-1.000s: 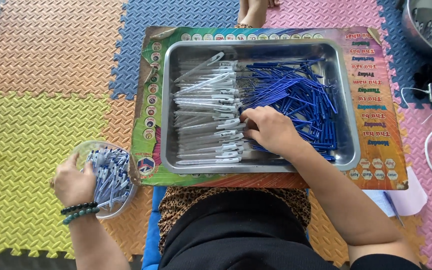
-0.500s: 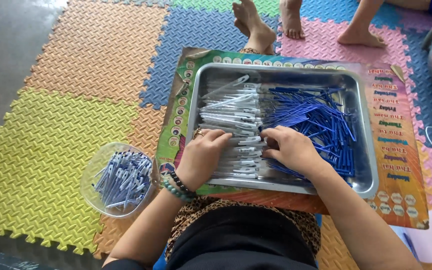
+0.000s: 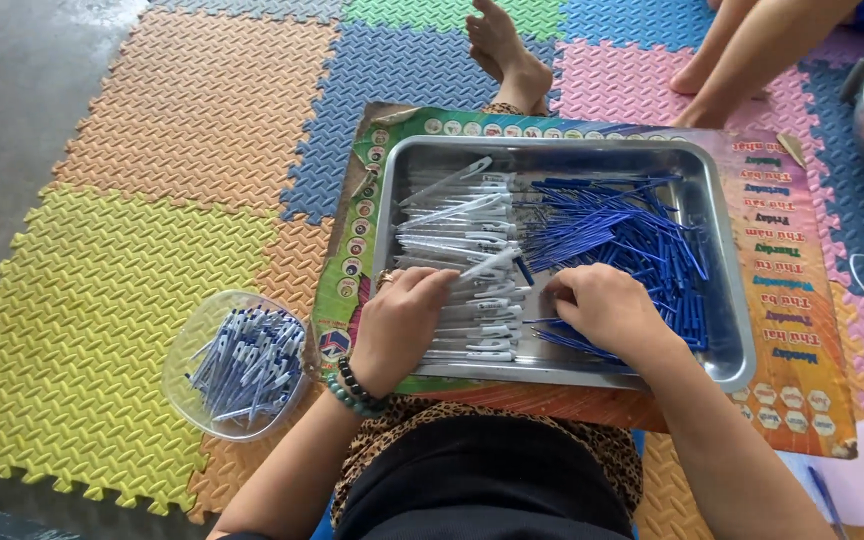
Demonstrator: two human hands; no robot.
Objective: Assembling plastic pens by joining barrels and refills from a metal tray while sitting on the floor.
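Clear bowl (image 3: 237,362) of blue-white pieces near left, left hand (image 3: 399,325) curled, pinching a white clip (image 3: 490,264), right hand (image 3: 607,310) palm down, fingers bent on blue sticks (image 3: 617,235), steel tray (image 3: 732,300) on colourful rectangular poster board (image 3: 802,260), bare feet (image 3: 512,50) far.

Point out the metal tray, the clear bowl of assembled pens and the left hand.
metal tray (image 3: 727,290): head view, bare right wall.
clear bowl (image 3: 180,385): head view, left rim.
left hand (image 3: 402,320): head view, back of the hand, over the white pen barrels.
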